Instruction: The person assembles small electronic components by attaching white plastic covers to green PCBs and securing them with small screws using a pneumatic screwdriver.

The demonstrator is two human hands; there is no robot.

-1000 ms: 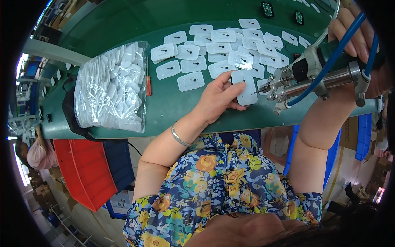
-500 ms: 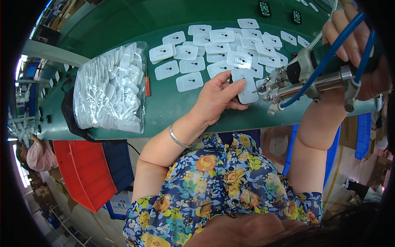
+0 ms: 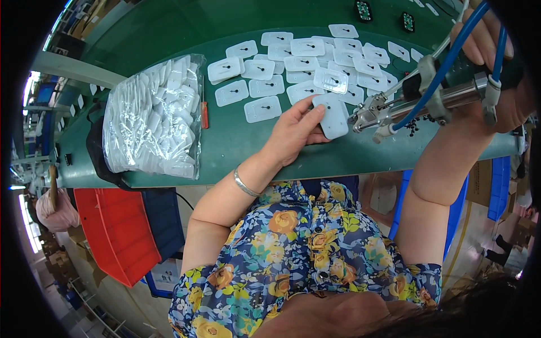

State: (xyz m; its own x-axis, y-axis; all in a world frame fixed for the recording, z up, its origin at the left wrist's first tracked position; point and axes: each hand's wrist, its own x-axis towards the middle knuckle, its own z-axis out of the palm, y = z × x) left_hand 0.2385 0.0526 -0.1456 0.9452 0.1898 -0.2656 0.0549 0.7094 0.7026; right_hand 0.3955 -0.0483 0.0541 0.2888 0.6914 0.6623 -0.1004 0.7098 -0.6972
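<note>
My left hand [image 3: 294,132] pinches a white rounded-rectangular plastic casing [image 3: 333,119] between thumb and fingers, tilted over the near part of the bench. Wrapped around the dark body of a screw-feeding power screwdriver [image 3: 376,114], my right hand [image 3: 482,42] is partly cut off at the right rim. The driver's metal nose points left, just right of the casing, with a small gap between them. Two blue hoses curve over the tool. Beyond the casing lie several flat white plastic covers [image 3: 266,109], each with a small dark mark in its middle.
A clear bag [image 3: 152,121] full of white covers lies at the left on the green bench [image 3: 236,160], beside a red-handled screwdriver [image 3: 204,115]. Small black parts [image 3: 414,125] sit beneath the driver. Green circuit boards [image 3: 408,22] rest far back. A red bin [image 3: 115,236] stands below the bench.
The driver's nose has moved away from the casing to the right. My left hand has turned the casing slightly and shifted it a little left. The small black parts now show beneath the tool.
</note>
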